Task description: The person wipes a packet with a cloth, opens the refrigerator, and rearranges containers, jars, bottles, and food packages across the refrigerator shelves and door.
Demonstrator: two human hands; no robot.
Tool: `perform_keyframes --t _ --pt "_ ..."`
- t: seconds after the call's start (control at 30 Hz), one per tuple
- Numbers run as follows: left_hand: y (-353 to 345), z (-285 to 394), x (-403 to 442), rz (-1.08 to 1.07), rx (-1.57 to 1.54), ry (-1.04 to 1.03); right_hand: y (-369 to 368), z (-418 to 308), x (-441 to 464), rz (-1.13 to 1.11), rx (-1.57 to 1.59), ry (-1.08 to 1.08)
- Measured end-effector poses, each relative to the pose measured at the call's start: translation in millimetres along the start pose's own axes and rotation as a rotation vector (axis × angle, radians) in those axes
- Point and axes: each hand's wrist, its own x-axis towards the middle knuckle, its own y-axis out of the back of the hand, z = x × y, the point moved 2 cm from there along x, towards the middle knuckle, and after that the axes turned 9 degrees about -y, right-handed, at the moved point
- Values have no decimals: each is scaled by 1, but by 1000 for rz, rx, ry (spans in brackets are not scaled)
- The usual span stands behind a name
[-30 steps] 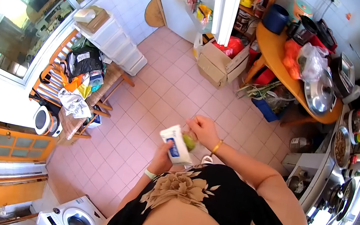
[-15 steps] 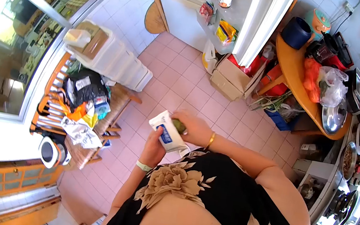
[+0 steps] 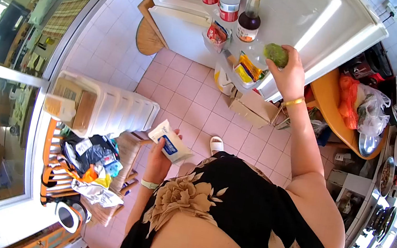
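My left hand [image 3: 158, 164] is closed around a soft white packet with a blue label [image 3: 171, 144], held in front of my body above the floor. Its lettering is too small to read. Stretched out to the fridge, my right hand [image 3: 291, 78] grips a round, green lump [image 3: 276, 55] whose exact kind I cannot make out. That lump is beside the open fridge door [image 3: 302, 15], close to the door shelf with a yellow packet [image 3: 246, 71]. A dark sauce bottle with a yellow cap [image 3: 249, 22] stands left of it, near a clear bottle with a red cap [image 3: 229, 3].
A cardboard box [image 3: 251, 109] lies on the floor below the fridge door. On the right, a wooden table [image 3: 328, 96] bears bags and a metal lid. White stacked drawers [image 3: 124, 108] and a chair piled with bags [image 3: 89, 155] are at the left.
My right hand has moved away from the white packet, up to the fridge door, carrying the green lump. The packet stays in my left hand. The fridge now appears nearer.
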Motion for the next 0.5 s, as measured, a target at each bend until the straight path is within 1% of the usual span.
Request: perform_keyframes --t 0.03,0.1,0.13,0.17,0.2,0.27,0.3,0.37,0.43,0.5 --pt "10 8 16 62 18 0 -10 -5 6 1 -9 -15" --pt "22 22 45 99 -56 -71 -32 -17 11 -48 -184 19" --pt "21 28 55 143 -104 -44 -43 -17 12 -84 -248 -8" --pt "20 36 69 177 -146 -28 -51 -16 14 -81 -252 -21" --pt "28 39 86 167 -136 -19 -58 -16 14 -46 -253 -40" --pt "48 37 122 85 -78 101 -66 -13 16 22 -236 -77" --pt "47 43 140 67 -63 125 -69 -11 19 37 -246 -106" --pt "37 55 176 -58 56 183 -72 -14 17 55 -273 -200" --pt "23 71 218 -138 87 250 -80 -15 19 99 -291 -237" --pt "9 86 253 -216 141 314 -86 -15 22 183 -245 -274"
